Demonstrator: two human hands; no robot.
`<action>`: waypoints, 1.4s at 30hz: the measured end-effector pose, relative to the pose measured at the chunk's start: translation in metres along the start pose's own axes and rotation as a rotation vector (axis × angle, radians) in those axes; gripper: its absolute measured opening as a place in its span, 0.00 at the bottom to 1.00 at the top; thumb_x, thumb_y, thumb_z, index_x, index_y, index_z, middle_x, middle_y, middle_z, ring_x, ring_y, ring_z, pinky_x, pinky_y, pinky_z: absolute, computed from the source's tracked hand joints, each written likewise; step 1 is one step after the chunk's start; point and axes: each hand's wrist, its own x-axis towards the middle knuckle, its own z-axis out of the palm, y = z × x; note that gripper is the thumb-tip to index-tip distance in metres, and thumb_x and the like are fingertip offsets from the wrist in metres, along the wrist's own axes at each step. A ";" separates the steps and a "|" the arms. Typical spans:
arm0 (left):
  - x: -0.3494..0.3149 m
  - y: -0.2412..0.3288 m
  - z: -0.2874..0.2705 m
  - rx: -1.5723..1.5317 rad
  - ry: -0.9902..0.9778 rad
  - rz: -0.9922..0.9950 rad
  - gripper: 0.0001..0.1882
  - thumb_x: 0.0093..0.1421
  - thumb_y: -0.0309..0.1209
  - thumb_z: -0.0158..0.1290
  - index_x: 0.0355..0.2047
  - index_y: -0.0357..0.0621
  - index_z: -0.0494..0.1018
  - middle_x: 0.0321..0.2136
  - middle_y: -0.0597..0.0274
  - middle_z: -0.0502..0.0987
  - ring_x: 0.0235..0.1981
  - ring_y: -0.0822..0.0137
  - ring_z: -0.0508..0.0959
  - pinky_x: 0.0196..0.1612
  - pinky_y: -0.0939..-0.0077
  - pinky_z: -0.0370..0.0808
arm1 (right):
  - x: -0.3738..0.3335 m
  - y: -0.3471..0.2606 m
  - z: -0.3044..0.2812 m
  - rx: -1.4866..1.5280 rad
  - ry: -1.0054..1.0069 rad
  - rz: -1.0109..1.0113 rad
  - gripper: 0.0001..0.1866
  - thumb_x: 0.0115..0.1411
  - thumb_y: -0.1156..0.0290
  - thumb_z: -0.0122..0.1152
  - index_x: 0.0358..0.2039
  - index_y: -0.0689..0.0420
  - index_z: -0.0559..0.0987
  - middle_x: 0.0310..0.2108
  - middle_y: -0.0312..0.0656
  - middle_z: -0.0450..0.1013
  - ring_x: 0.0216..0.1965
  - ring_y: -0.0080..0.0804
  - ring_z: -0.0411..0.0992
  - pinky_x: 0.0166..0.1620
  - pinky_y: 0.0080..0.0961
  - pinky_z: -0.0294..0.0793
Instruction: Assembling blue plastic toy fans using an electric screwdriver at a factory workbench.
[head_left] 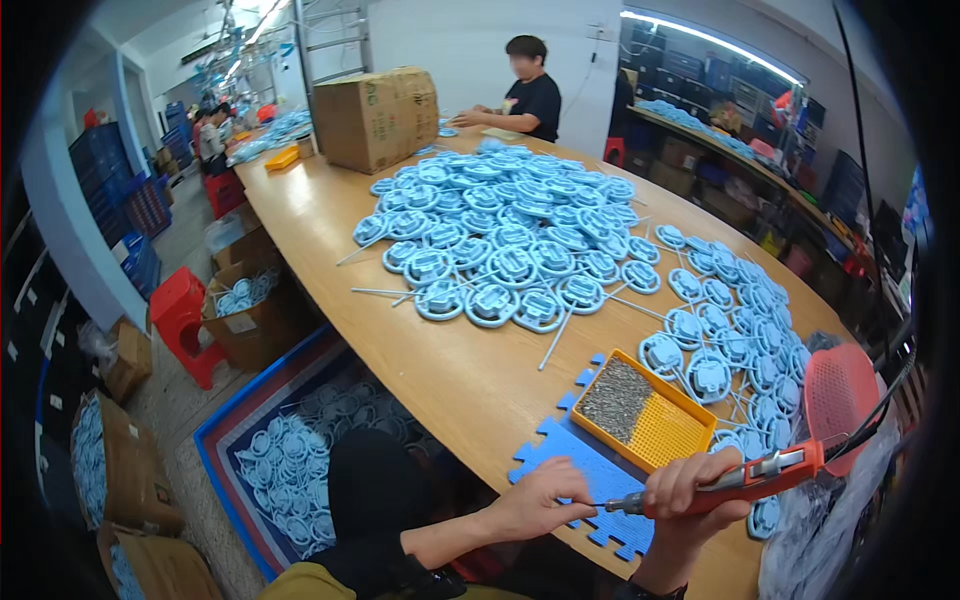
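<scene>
Right hand [692, 480] wrapped firmly round the red power screwdriver [768, 474], near right; left hand [540, 498] pinching at the bit [606, 505], though whether those fingers grip a screw I can't tell. Looks like loading the driver, yellow tray [675, 432] just beyond! Next calls for steady alignment, then a blue part [540, 308] from the far pile.
</scene>
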 end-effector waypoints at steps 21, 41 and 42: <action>0.270 -0.068 -0.006 0.922 -0.150 -0.186 0.35 0.47 0.52 0.61 0.47 0.37 0.71 0.42 0.48 0.76 0.43 0.52 0.76 0.44 0.61 0.72 | -0.009 -0.050 -0.095 -0.155 0.223 0.025 0.30 0.49 0.48 0.68 0.36 0.62 0.70 0.21 0.43 0.71 0.22 0.33 0.71 0.30 0.32 0.73; 0.211 -0.011 -0.106 0.737 -0.336 0.055 0.26 0.43 0.37 0.63 0.41 0.40 0.70 0.33 0.56 0.75 0.30 0.65 0.77 0.31 0.73 0.74 | -0.007 -0.059 -0.119 -0.448 0.261 -0.049 0.34 0.49 0.35 0.57 0.35 0.57 0.66 0.18 0.34 0.65 0.16 0.24 0.64 0.22 0.22 0.66; 0.176 -0.008 -0.094 0.698 -0.427 0.191 0.27 0.40 0.38 0.64 0.40 0.41 0.70 0.34 0.55 0.73 0.31 0.59 0.76 0.34 0.69 0.74 | -0.006 -0.056 -0.114 -0.418 0.257 -0.045 0.34 0.50 0.35 0.55 0.36 0.56 0.66 0.18 0.33 0.64 0.17 0.23 0.63 0.22 0.21 0.64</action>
